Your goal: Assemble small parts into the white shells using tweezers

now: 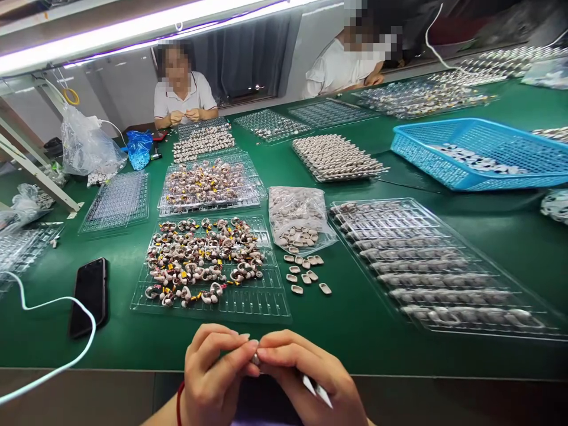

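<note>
At the table's front edge, my left hand (217, 373) and my right hand (310, 370) meet with their fingertips pinched round a small pale part (255, 358). Fingers cover most of that part, so its exact kind is hidden. Two flat silvery prongs, looking like tweezers (317, 390), stick out from under my right fingers. Beyond my hands lies a clear tray (261, 302) with many small beige ring-shaped pieces (204, 254) carrying dark and yellow bits. Loose beige oval caps (325, 288) lie right of it, by an open plastic bag (296, 207) of similar caps.
A long clear tray (417, 207) with rows of grey-beige pieces stands at right, a blue basket (461, 177) behind it. A black phone (90, 296) and a white cable (53, 373) lie at left. Two people in white shirts (202, 89) sit across the green table (355, 349).
</note>
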